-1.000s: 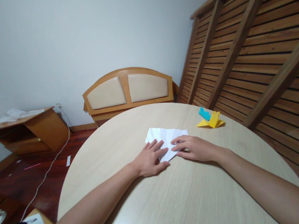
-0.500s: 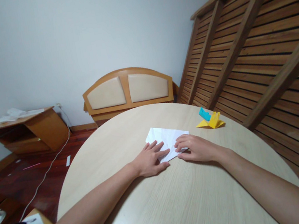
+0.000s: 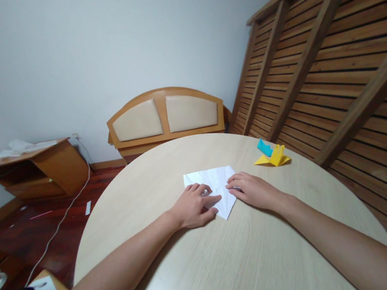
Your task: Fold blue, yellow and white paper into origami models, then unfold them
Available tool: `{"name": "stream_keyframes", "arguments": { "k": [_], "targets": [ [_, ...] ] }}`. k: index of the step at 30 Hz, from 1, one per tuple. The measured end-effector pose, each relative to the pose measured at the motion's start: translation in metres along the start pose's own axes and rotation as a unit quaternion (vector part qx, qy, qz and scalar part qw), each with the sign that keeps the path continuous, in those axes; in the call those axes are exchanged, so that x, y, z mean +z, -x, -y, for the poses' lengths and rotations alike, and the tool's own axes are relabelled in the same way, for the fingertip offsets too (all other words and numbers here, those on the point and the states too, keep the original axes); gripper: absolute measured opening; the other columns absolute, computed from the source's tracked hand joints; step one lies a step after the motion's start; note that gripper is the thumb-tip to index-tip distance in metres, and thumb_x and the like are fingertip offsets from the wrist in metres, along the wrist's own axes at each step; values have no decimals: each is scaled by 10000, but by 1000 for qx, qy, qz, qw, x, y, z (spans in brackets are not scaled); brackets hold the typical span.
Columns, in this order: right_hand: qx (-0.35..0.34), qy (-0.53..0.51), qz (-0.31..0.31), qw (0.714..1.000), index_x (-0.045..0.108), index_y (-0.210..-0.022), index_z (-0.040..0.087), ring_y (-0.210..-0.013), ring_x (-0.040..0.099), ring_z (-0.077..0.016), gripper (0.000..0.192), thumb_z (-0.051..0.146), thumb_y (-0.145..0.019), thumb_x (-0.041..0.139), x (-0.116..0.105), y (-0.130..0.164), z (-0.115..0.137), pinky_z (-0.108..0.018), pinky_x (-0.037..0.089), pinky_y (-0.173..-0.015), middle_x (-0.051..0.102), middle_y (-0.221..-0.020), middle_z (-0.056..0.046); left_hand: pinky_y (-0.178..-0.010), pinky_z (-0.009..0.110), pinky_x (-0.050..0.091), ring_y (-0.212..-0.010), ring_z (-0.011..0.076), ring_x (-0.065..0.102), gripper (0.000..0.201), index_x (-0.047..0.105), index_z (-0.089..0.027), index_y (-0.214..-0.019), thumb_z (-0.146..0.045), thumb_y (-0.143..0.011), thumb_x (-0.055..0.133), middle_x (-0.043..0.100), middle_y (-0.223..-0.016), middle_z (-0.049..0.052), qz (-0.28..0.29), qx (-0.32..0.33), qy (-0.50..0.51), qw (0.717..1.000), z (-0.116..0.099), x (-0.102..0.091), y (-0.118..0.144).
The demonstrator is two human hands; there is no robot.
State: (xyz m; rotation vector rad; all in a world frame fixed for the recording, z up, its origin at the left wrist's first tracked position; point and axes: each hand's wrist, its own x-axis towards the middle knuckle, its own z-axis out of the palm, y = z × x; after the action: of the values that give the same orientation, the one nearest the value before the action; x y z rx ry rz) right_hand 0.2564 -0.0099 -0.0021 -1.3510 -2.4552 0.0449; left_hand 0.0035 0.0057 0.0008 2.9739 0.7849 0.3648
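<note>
Now we pin white folded paper (image 3: 215, 184) flat: left hand (image 3: 192, 207) curled at 9 o'clock, right hand (image 3: 253, 190) fingers spread at 3, pressing creases evenly.

White folded paper (image 3: 217, 185) — flat, point twd viewer
</note>
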Motion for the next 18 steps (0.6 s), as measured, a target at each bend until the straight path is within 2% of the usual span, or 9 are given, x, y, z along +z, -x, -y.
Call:
{"name": "stream_keyframes", "arguments": {
  "k": [2, 4, 7, 9, 12, 18],
  "targets": [
    [5, 2, 3, 1000, 726, -1148, 191, -1135, 592, -287, 352, 389, -976, 491, 4, 1, 4, -429, 454, -986, 688, -1192, -129, -987, 477, 420, -1077, 290, 553, 445, 609, -300, -1331, -472, -932, 513, 570, -1215, 108, 0, 2, 5, 1000, 0, 0, 0],
    [17, 3, 17, 1000, 653, -1289, 191, -1243, 535, -318, 502, 530, -961, 480, 9, 3, 9, -475, 406, -1053, 617, -1340, -146, -984, 474, 423, -1072, 289, 553, 457, 604, -295, -1338, -486, -935, 504, 566, -1212, 114, -2, 4, 11, 1000, 1, 2, 0],
    [51, -3, 69, 996, 434, -1495, 189, -1431, 341, -357, 743, 673, -931, 415, 17, 5, 11, -543, 269, -1157, 386, -1562, -148, -1035, 478, 395, -1180, 311, 515, 481, 577, -269, -1366, -484, -946, 483, 536, -1333, 128, -2, 17, 23, 1000, 3, 4, 0],
    [76, -12, 109, 991, 304, -1556, 193, -1491, 205, -362, 832, 725, -919, 360, 19, 7, 11, -574, 174, -1192, 249, -1622, -133, -1080, 492, 359, -1278, 330, 457, 500, 544, -258, -1395, -477, -953, 468, 480, -1449, 117, 3, 27, 28, 999, 4, 6, 0],
    [108, -17, 148, 983, 220, -1579, 202, -1509, 100, -362, 871, 754, -912, 307, 19, 7, 8, -611, 114, -1195, 157, -1642, -121, -1084, 507, 357, -1298, 340, 443, 522, 498, -261, -1430, -472, -955, 454, 461, -1499, 81, 20, 28, 28, 999, 5, 6, -1],
    [155, -2, 147, 977, 224, -1579, 222, -1503, 110, -371, 777, 678, -953, 291, 20, 9, -3, -631, 163, -1179, 160, -1643, -106, -1029, 512, 396, -1242, 345, 476, 538, 490, -263, -1431, -499, -950, 446, 504, -1466, 82, 24, 22, 13, 999, 1, 3, -1]
  ]
}}
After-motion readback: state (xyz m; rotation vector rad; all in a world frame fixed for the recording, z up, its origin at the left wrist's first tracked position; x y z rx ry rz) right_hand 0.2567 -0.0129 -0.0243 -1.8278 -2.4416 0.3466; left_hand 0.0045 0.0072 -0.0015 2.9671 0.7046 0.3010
